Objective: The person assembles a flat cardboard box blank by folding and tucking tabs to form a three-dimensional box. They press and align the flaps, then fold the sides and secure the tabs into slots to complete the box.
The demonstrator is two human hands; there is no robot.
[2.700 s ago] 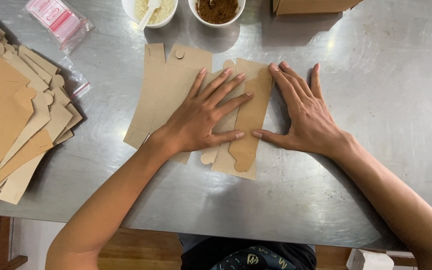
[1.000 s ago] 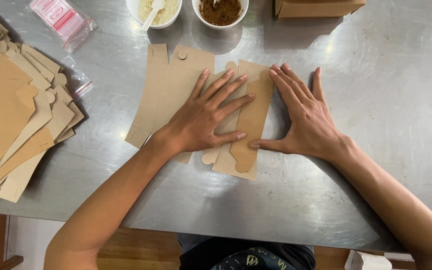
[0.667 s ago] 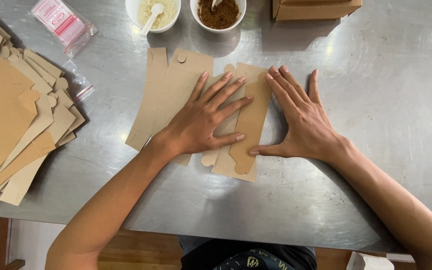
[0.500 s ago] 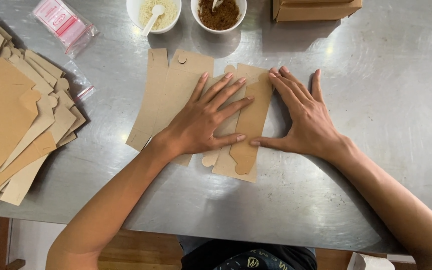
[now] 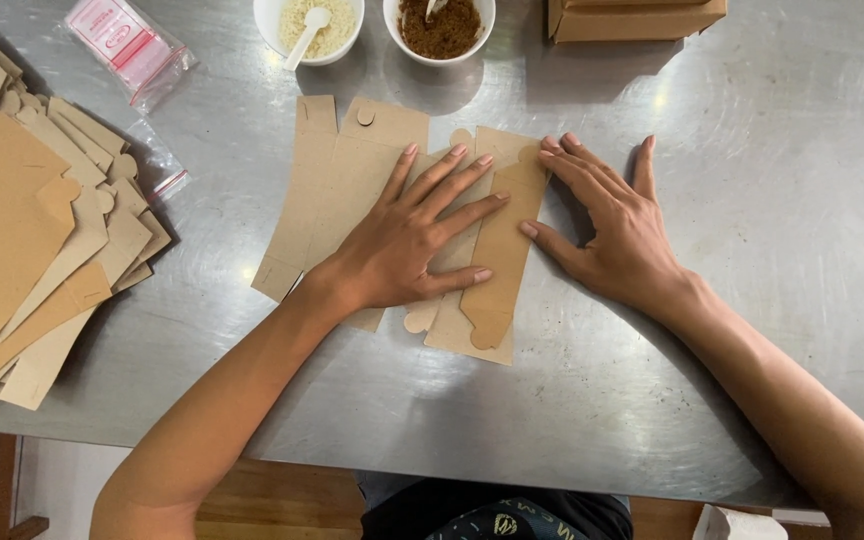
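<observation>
Head view: both bare hands lie flat on one die-cut cardboard blank (image 5: 347,190), the landmark for all places below.
Hidden or cut off: the middle of the blank lies under the left hand; the stack of blanks left of it runs off the frame edge; the brown box beyond it is cut by the top edge; a small white object at the lower right corner is too cropped to identify.
Blank: thin tan card, unprinted, flat on the desk (image 5: 752,130), with rounded tabs, one round cut near its far edge and a narrow panel folded over at its right side.
Left hand (image 5: 402,245): grip released, palm down, fingers spread across the blank's centre and onto the folded panel.
Right hand (image 5: 617,235): grip released, flat, fingertips touching the folded panel's right edge, palm on the desk.
Desk: brushed steel, scuffed, with dull reflections.
Stack of blanks (image 5: 22,240): same tan card, fanned loosely, well left of the blank.
White bowl (image 5: 277,25): beyond the blank, pale grains and a white spoon inside.
Second white bowl (image 5: 397,35): just right of the first, brown powder inside.
Clear bag (image 5: 127,45): far left of the bowls, pink packets inside.
Brown box (image 5: 637,20): beyond the blank, to the right.
</observation>
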